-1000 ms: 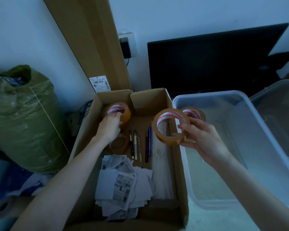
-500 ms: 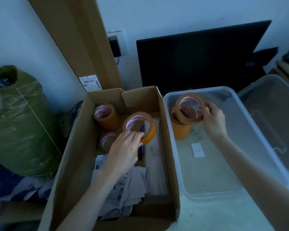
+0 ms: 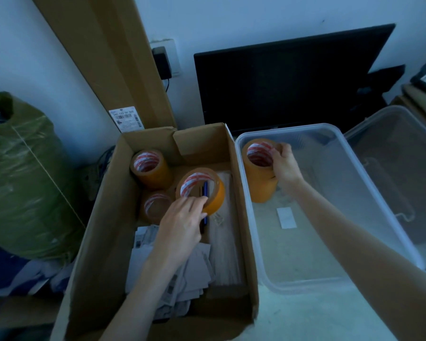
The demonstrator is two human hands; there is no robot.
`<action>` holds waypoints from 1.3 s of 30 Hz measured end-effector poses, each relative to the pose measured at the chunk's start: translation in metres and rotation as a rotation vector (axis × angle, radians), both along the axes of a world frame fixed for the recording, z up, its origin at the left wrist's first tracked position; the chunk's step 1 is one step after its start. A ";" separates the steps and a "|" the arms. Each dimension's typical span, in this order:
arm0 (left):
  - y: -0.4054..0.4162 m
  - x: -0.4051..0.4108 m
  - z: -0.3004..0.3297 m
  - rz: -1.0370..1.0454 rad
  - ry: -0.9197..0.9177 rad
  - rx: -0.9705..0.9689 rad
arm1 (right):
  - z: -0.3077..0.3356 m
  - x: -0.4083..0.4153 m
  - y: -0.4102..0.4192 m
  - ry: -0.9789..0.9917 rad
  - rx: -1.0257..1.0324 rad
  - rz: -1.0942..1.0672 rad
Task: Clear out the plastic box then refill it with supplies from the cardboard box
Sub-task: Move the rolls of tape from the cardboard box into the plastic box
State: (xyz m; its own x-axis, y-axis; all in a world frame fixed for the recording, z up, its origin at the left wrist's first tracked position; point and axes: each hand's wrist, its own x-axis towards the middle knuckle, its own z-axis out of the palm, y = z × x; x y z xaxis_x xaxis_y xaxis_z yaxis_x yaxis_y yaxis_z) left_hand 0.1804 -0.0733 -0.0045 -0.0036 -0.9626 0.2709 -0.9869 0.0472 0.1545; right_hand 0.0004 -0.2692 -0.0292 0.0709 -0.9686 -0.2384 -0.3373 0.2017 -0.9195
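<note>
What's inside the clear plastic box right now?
In the plastic box, a stack of orange tape rolls gripped by the right hand, plus a small white slip. The arm hides some floor.

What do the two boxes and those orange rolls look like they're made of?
Left box: brown corrugated cardboard, matte, with creased flaps. Right box: frosted translucent plastic, smooth; the floor shows through its walls. Orange rolls, like the stack in the plastic box: probably glossy plastic packing tape wound on printed red-and-white cores, likely card.

I count two boxes: one cardboard box (image 3: 103, 217) and one clear plastic box (image 3: 369, 193). Three tape rolls (image 3: 150, 168) show in the first, one stack (image 3: 260, 178) in the second.
</note>
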 end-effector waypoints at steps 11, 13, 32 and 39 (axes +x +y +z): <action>-0.007 -0.009 0.010 -0.131 -0.052 -0.124 | 0.042 -0.020 0.058 -0.121 -0.310 0.099; -0.008 -0.013 0.010 -0.201 -0.068 -0.148 | 0.051 -0.020 0.074 -0.250 -0.205 0.146; -0.010 -0.034 -0.021 -0.163 0.215 -0.108 | 0.022 -0.072 0.061 -0.090 0.269 0.234; -0.005 -0.022 -0.033 -0.097 0.276 -0.029 | -0.027 -0.059 0.031 0.514 0.265 0.406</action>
State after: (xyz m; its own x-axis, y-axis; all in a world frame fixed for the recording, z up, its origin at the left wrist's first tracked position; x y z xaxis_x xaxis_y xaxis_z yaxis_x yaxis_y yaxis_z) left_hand 0.1584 -0.0780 -0.0375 -0.0175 -0.9534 0.3013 -0.8985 0.1472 0.4136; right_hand -0.0585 -0.2387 -0.0562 0.2294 -0.7942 -0.5626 -0.8118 0.1627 -0.5607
